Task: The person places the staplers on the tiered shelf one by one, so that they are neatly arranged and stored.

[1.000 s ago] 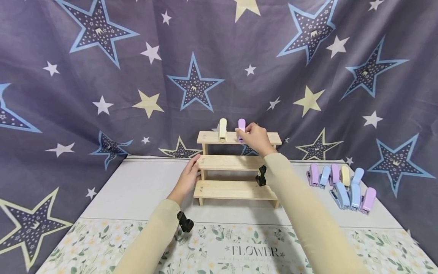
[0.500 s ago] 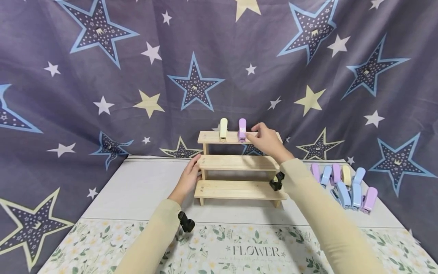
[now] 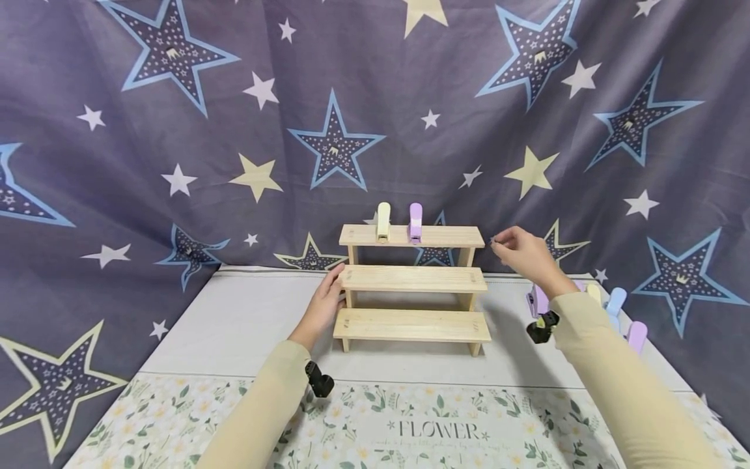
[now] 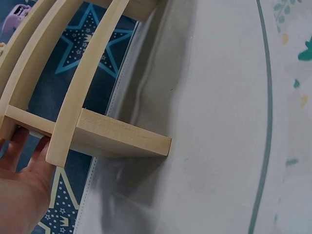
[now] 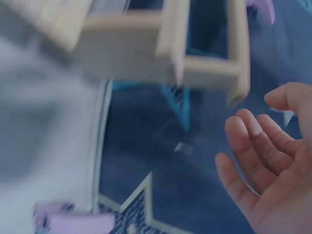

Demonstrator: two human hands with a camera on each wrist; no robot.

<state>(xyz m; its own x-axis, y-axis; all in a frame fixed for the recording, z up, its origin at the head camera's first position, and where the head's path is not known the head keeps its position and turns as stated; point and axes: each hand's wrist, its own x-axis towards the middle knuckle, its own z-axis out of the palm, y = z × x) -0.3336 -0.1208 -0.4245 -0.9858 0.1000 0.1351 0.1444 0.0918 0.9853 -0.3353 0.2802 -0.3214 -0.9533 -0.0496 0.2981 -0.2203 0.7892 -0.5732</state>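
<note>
A three-tier wooden display stand (image 3: 413, 279) stands on the table. My left hand (image 3: 321, 309) grips the left end of its middle tier; in the left wrist view the fingertips pass behind the wood. On the top tier a pale yellow stapler (image 3: 383, 223) and a purple stapler (image 3: 415, 223) stand upright, a gap between them. My right hand (image 3: 527, 257) is in the air right of the top tier, with fingers loosely bent and nothing held. In the right wrist view the palm (image 5: 278, 185) is bare and apart from the stand.
Several purple, blue and yellow staplers lie at the table's right, partly hidden by my right sleeve; one purple stapler (image 3: 538, 301) shows beside it. A star-printed curtain (image 3: 234, 130) hangs behind. A flower-printed mat (image 3: 433, 417) covers the front of the table.
My right hand has let go of the purple stapler on the top tier and moved right, away from the stand. My left hand has stayed in place.
</note>
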